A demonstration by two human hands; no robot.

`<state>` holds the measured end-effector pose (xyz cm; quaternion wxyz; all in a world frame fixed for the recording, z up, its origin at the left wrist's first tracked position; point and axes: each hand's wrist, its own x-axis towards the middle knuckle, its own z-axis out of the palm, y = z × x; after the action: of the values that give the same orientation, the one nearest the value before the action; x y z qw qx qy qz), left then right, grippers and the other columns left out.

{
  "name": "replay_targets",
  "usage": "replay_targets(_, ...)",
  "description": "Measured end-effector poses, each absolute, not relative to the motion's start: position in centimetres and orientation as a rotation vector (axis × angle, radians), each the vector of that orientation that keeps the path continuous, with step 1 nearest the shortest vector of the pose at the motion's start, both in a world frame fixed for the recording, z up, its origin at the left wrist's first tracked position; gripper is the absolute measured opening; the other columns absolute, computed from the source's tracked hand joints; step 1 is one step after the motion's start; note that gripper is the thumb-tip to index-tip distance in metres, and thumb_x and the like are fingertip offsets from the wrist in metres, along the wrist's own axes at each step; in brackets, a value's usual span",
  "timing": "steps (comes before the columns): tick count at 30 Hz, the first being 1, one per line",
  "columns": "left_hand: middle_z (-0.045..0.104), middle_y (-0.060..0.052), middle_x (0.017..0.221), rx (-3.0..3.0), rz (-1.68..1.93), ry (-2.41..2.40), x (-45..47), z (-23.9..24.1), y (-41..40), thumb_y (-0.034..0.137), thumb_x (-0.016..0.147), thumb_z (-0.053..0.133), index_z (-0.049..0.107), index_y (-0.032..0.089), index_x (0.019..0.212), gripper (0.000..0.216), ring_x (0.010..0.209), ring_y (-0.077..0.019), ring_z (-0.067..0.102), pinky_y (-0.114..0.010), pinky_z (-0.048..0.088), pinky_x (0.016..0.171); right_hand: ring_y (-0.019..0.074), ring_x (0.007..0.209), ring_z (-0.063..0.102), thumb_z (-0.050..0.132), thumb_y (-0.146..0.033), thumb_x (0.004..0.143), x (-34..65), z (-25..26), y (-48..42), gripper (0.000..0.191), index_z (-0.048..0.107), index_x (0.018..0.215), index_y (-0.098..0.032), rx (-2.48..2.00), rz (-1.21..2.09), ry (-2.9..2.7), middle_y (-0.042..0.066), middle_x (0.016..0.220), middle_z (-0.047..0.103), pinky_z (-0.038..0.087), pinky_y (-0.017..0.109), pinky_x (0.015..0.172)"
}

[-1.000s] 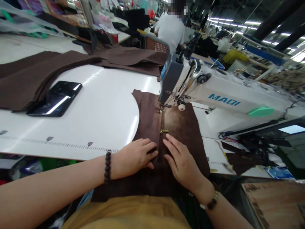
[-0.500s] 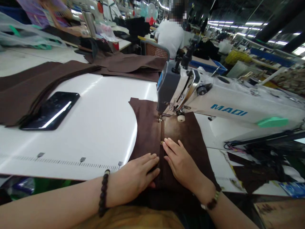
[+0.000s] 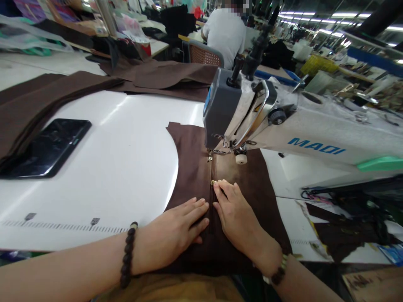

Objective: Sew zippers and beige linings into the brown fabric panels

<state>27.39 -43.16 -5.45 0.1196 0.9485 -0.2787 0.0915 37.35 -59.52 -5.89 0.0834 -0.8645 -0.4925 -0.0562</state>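
A brown suede-like fabric piece [image 3: 192, 167] with a zipper [image 3: 213, 172] down its middle lies under the presser foot of a white sewing machine [image 3: 299, 134]. My left hand [image 3: 176, 230] lies flat on the fabric just left of the zipper, fingers stretched out. On the other side of the zipper rests my right hand [image 3: 236, 214], also flat, its fingertips touching the brass zipper pull [image 3: 213, 183]. Neither hand grips anything.
A black phone [image 3: 44, 147] lies on the white table [image 3: 126, 159] at the left, beside stacked brown fabric pieces [image 3: 34, 100]. More brown fabric [image 3: 170, 75] lies behind. A person in a white shirt [image 3: 225, 33] sits at the back. Dark scraps [image 3: 340, 230] lie at the right.
The fabric and zipper have advanced toward the needle, and both hands have followed it forward, my right fingertips now over the zipper pull. The camera view has shifted slightly.
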Motion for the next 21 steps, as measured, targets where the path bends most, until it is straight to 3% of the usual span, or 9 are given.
replay_targets(15,0.055,-0.018,0.117,2.774,0.309,-0.855,31.5,-5.8,-41.0,0.024,0.086,0.053,0.060,0.007,0.105,0.026,0.111,-0.0291,0.051,-0.042,0.042,0.097,0.0245,0.103,0.044,0.044,-0.014,0.085,40.6,-5.9,-56.4,0.042,0.045,0.125,-0.003,-2.616,-0.124,-1.285,0.015,0.114,0.051,0.043,0.039,0.094)
replay_targets(21,0.053,-0.019,0.116,2.743,0.344,-0.867,32.9,-5.8,-40.2,0.024,0.086,0.052,0.059,0.006,0.104,0.026,0.110,-0.0290,0.051,-0.041,0.042,0.098,0.0245,0.107,0.043,0.041,-0.016,0.087,42.1,-5.9,-55.8,0.041,0.045,0.125,-0.003,-2.616,-0.176,-1.319,0.017,0.118,0.050,0.040,0.039,0.096)
